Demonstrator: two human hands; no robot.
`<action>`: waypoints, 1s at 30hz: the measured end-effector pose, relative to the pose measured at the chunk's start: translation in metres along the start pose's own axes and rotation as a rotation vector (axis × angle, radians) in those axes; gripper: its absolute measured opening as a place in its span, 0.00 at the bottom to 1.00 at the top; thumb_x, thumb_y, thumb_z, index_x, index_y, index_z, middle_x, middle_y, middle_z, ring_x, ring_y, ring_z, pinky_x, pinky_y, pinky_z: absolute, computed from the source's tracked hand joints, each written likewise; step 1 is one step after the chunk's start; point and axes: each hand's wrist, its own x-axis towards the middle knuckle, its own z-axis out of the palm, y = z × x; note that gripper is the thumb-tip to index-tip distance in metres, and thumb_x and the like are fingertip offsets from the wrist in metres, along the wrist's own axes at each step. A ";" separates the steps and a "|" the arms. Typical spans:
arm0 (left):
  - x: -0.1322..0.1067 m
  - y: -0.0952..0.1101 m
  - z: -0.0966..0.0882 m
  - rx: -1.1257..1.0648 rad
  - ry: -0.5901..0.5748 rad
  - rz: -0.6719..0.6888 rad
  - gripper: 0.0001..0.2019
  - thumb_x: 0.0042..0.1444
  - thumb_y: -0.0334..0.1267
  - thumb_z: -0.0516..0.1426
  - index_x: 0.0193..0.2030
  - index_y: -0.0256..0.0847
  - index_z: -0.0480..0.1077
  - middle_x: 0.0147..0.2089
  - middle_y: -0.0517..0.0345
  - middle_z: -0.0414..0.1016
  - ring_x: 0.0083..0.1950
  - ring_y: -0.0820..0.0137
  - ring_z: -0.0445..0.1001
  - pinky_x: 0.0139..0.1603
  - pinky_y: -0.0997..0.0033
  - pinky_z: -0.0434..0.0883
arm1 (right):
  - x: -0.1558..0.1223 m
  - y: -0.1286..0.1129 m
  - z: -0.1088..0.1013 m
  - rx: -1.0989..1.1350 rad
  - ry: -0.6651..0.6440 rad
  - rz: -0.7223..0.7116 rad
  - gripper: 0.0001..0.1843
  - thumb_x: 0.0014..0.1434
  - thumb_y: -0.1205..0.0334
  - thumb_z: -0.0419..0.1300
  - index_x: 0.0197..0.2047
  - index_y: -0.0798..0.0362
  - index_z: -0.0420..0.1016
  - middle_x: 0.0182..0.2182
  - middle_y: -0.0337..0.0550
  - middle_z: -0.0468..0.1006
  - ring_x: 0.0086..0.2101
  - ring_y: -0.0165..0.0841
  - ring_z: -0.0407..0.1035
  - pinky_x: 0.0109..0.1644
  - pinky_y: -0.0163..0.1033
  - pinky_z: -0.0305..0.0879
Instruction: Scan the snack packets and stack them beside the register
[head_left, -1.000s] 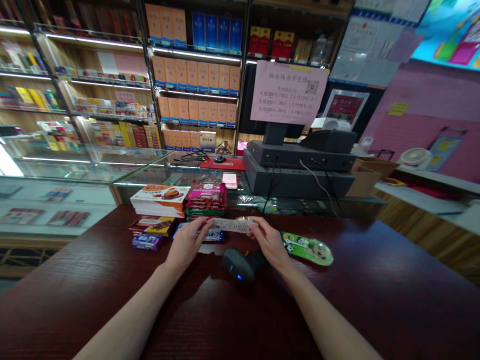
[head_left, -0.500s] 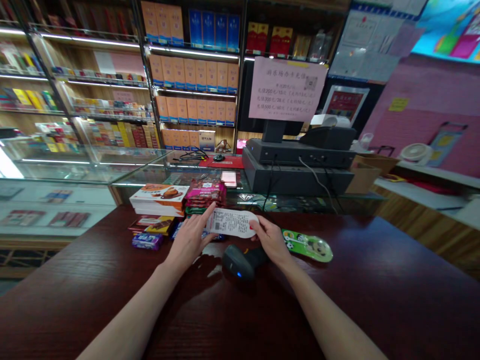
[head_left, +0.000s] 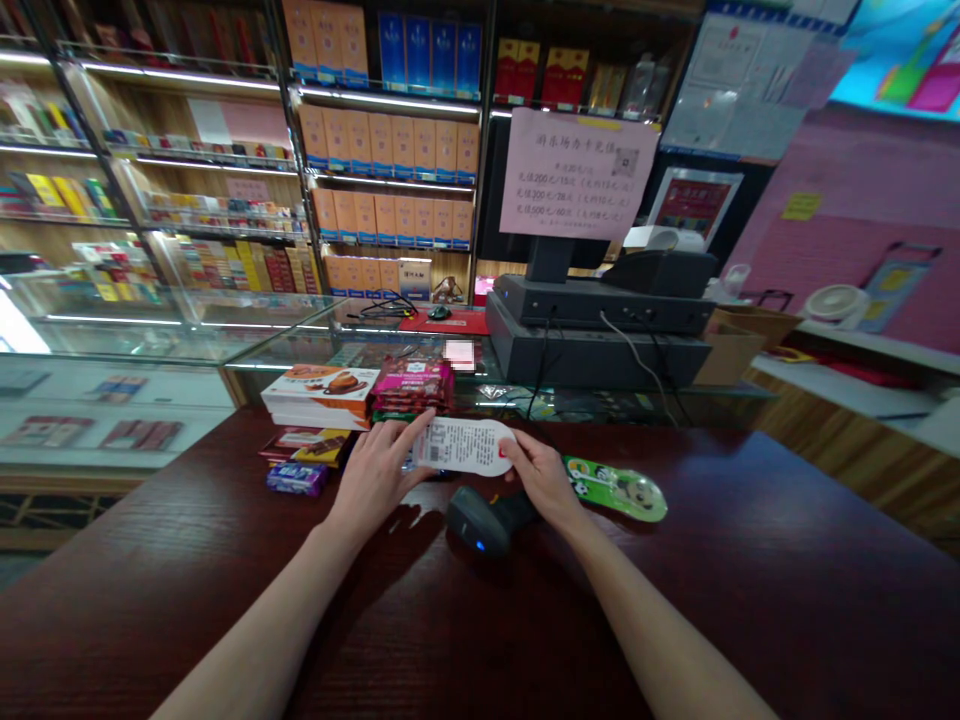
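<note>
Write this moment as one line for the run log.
left hand: holds paper receipt | right hand: holds other end | barcode scanner: on counter

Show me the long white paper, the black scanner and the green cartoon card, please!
White paper till receipt (head_left: 459,446), head view, on its printed middle.
Black handheld barcode scanner (head_left: 472,522), head view, on its rounded head.
Flat green cartoon card (head_left: 619,490), head view, on its middle.
</note>
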 end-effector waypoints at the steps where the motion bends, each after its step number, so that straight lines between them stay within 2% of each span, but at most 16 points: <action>1: 0.000 0.000 0.000 -0.014 0.022 -0.002 0.38 0.59 0.47 0.62 0.73 0.52 0.53 0.52 0.50 0.71 0.52 0.58 0.70 0.53 0.56 0.70 | 0.000 0.000 0.000 0.000 -0.001 0.004 0.24 0.68 0.45 0.51 0.56 0.50 0.77 0.32 0.40 0.80 0.24 0.31 0.71 0.32 0.34 0.68; 4: 0.000 -0.001 -0.002 -0.043 0.077 0.023 0.37 0.58 0.45 0.63 0.72 0.52 0.55 0.62 0.47 0.66 0.59 0.55 0.67 0.61 0.51 0.67 | 0.000 0.002 0.001 0.013 -0.017 0.013 0.25 0.68 0.45 0.51 0.58 0.50 0.75 0.31 0.39 0.80 0.25 0.31 0.72 0.33 0.34 0.69; 7: 0.000 -0.002 -0.002 -0.036 0.062 0.065 0.37 0.59 0.44 0.62 0.73 0.49 0.53 0.68 0.47 0.63 0.64 0.54 0.64 0.65 0.51 0.64 | 0.000 0.004 0.001 0.042 -0.036 0.023 0.26 0.68 0.44 0.51 0.60 0.50 0.74 0.30 0.38 0.79 0.26 0.31 0.73 0.33 0.34 0.69; 11: -0.001 -0.005 -0.002 -0.005 0.027 0.076 0.37 0.61 0.46 0.61 0.73 0.47 0.53 0.68 0.48 0.66 0.65 0.55 0.64 0.64 0.52 0.63 | 0.002 0.010 0.000 0.065 -0.026 0.059 0.29 0.67 0.43 0.52 0.62 0.52 0.72 0.25 0.37 0.76 0.27 0.33 0.72 0.34 0.36 0.69; 15: -0.002 -0.012 -0.005 0.038 0.024 0.037 0.36 0.60 0.44 0.62 0.73 0.47 0.53 0.68 0.48 0.66 0.64 0.54 0.64 0.63 0.52 0.63 | 0.002 0.017 -0.005 0.099 -0.011 0.047 0.32 0.67 0.43 0.52 0.65 0.56 0.68 0.31 0.42 0.80 0.29 0.32 0.72 0.35 0.37 0.69; 18: -0.002 -0.018 -0.009 0.072 0.054 0.005 0.37 0.59 0.44 0.63 0.73 0.48 0.54 0.67 0.48 0.68 0.63 0.53 0.65 0.62 0.52 0.64 | 0.001 0.017 -0.014 0.094 -0.030 0.035 0.30 0.67 0.44 0.52 0.64 0.55 0.68 0.35 0.44 0.82 0.31 0.33 0.73 0.39 0.39 0.71; 20: -0.002 -0.022 -0.010 0.092 0.068 -0.011 0.37 0.59 0.44 0.63 0.73 0.49 0.54 0.66 0.48 0.68 0.62 0.52 0.65 0.61 0.51 0.64 | -0.001 0.014 -0.023 0.056 -0.067 0.023 0.27 0.67 0.46 0.53 0.61 0.54 0.72 0.36 0.45 0.83 0.35 0.35 0.75 0.44 0.42 0.71; 24: -0.003 -0.026 -0.011 0.114 0.078 -0.028 0.37 0.59 0.45 0.62 0.73 0.49 0.53 0.66 0.48 0.68 0.62 0.52 0.65 0.61 0.50 0.63 | -0.006 0.005 -0.044 -0.077 -0.236 -0.014 0.22 0.62 0.50 0.61 0.57 0.48 0.76 0.44 0.44 0.83 0.44 0.39 0.76 0.54 0.47 0.69; 27: -0.003 -0.027 -0.011 0.116 0.082 -0.044 0.38 0.59 0.45 0.63 0.73 0.50 0.53 0.65 0.47 0.68 0.62 0.52 0.65 0.61 0.50 0.63 | -0.009 0.004 -0.057 -0.163 -0.367 -0.025 0.27 0.55 0.53 0.68 0.58 0.44 0.76 0.49 0.43 0.83 0.52 0.44 0.73 0.61 0.53 0.63; 30: -0.003 -0.027 -0.011 0.129 0.092 -0.053 0.38 0.58 0.45 0.63 0.73 0.49 0.55 0.65 0.47 0.69 0.61 0.52 0.65 0.61 0.50 0.63 | -0.011 0.005 -0.061 -0.209 -0.459 -0.006 0.33 0.51 0.55 0.71 0.61 0.43 0.73 0.53 0.45 0.80 0.55 0.46 0.71 0.62 0.54 0.62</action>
